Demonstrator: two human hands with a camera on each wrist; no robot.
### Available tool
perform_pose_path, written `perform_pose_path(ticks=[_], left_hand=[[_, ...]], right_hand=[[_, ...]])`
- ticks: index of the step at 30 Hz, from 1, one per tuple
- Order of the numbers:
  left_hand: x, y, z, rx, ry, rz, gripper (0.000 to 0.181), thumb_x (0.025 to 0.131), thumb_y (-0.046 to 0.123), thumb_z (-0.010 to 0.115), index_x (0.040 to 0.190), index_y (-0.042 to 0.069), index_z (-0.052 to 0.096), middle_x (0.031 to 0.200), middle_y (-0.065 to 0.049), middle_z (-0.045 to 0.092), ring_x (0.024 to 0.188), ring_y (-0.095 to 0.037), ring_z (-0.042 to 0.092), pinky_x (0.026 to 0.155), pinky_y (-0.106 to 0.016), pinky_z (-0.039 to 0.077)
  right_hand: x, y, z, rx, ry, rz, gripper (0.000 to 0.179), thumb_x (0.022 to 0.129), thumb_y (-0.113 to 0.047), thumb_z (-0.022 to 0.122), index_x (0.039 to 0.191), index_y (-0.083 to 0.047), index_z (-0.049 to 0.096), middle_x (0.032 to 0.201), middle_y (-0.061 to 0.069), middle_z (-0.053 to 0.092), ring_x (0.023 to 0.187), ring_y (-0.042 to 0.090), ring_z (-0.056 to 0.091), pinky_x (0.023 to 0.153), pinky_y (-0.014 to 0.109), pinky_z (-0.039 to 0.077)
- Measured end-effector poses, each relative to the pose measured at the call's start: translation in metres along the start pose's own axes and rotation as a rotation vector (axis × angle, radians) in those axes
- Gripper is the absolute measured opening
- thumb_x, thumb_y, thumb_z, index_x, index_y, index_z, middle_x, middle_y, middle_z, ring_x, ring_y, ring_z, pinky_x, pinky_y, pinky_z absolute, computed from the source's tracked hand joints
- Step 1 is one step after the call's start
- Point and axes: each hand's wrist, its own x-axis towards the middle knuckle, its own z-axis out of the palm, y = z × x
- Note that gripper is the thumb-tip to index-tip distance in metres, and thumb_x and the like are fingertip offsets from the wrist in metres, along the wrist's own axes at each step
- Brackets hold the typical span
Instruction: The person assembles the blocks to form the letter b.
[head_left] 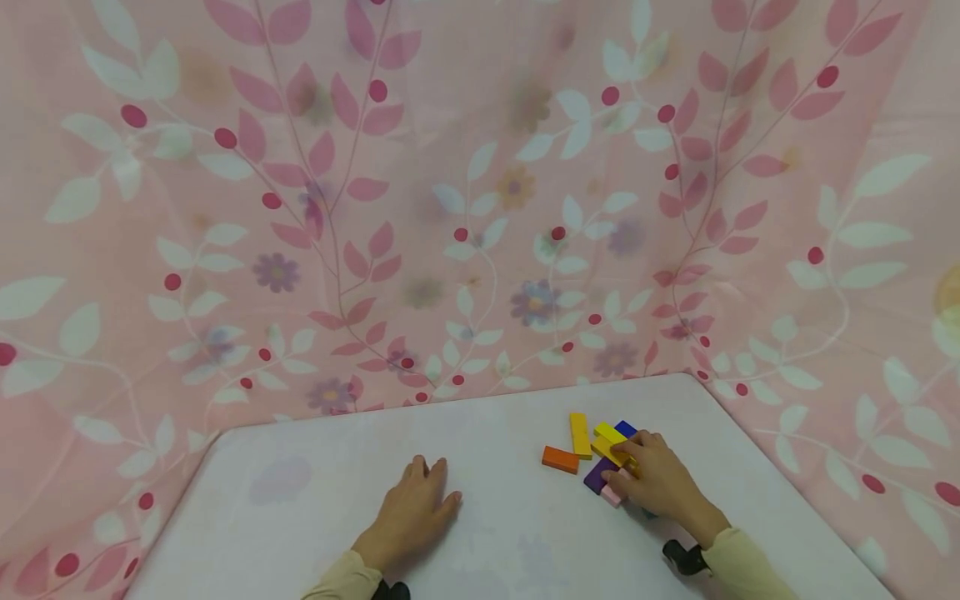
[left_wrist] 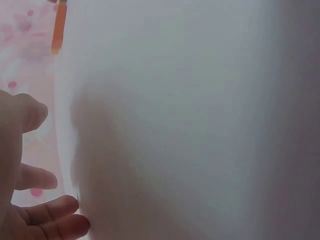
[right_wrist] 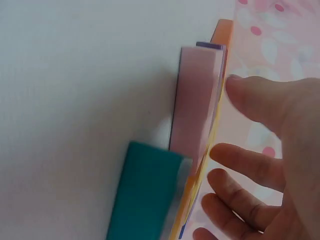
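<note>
On the right side of the white table, a loose cluster of wooden blocks lies under and beside my right hand (head_left: 663, 483). An orange block (head_left: 560, 459), a yellow-orange block (head_left: 580, 435), yellow blocks (head_left: 606, 450), a blue block (head_left: 626, 428), a purple block (head_left: 599, 476) and a pink block (head_left: 611, 495) show there. The right hand's thumb and fingers are spread above the blocks, with no visible grip. In the right wrist view, a teal block (right_wrist: 145, 190) is nearest the camera. My left hand (head_left: 411, 512) is near the table's middle, fingers apart, holding nothing.
The white table (head_left: 337, 475) has rounded far corners. Behind it hangs a pink cloth (head_left: 480, 292) with printed leaves and flowers, close to the far edge and both sides. Dark wrist bands (head_left: 684, 557) sit at the sleeves.
</note>
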Motion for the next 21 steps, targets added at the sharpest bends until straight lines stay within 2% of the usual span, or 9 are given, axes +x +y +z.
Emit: perform_pose_path(ticks=[6, 11, 14, 18, 21], left_hand=[[0.025, 0.034, 0.018, -0.007, -0.063, 0.012, 0.048, 0.098, 0.041, 0.073, 0.128, 0.004, 0.064, 0.105, -0.011, 0.054, 0.071, -0.018, 0.057, 0.059, -0.038, 0.05], [0.047, 0.073, 0.031, -0.01, -0.146, -0.011, 0.053, 0.099, 0.045, 0.072, 0.132, 0.004, 0.065, 0.113, -0.015, 0.055, 0.073, -0.021, 0.06, 0.065, -0.04, 0.055], [0.058, 0.098, 0.038, -0.001, -0.19, -0.042, 0.056, 0.099, 0.049, 0.071, 0.133, 0.005, 0.066, 0.114, -0.014, 0.055, 0.071, -0.021, 0.058, 0.068, -0.039, 0.055], [0.069, 0.127, 0.049, 0.042, -0.173, -0.094, 0.061, 0.099, 0.054, 0.069, 0.133, 0.003, 0.067, 0.112, -0.015, 0.055, 0.071, -0.023, 0.06, 0.067, -0.039, 0.056], [0.074, 0.144, 0.058, 0.065, -0.115, -0.144, 0.064, 0.098, 0.056, 0.069, 0.131, 0.0, 0.068, 0.111, -0.015, 0.056, 0.074, -0.025, 0.062, 0.065, -0.04, 0.056]], right_hand=[[-0.002, -0.003, 0.003, -0.002, 0.006, 0.023, 0.048, 0.086, -0.049, 0.086, 0.116, -0.012, 0.079, 0.104, 0.002, 0.067, 0.095, 0.018, 0.055, 0.084, 0.038, 0.054], [-0.005, -0.005, 0.003, 0.025, 0.011, 0.058, 0.041, 0.086, -0.046, 0.087, 0.111, -0.014, 0.079, 0.09, -0.003, 0.061, 0.085, 0.014, 0.049, 0.071, 0.028, 0.045], [-0.006, -0.009, 0.006, 0.039, 0.017, 0.078, 0.039, 0.086, -0.044, 0.087, 0.11, -0.014, 0.08, 0.088, -0.003, 0.061, 0.083, 0.014, 0.049, 0.069, 0.027, 0.044], [-0.006, -0.015, 0.009, 0.022, 0.051, 0.051, 0.038, 0.083, -0.041, 0.09, 0.109, -0.013, 0.081, 0.096, -0.001, 0.069, 0.088, 0.015, 0.057, 0.079, 0.036, 0.055], [-0.004, -0.02, 0.011, 0.006, 0.06, 0.037, 0.039, 0.082, -0.04, 0.091, 0.108, -0.013, 0.082, 0.099, 0.002, 0.072, 0.09, 0.017, 0.06, 0.083, 0.042, 0.057]])
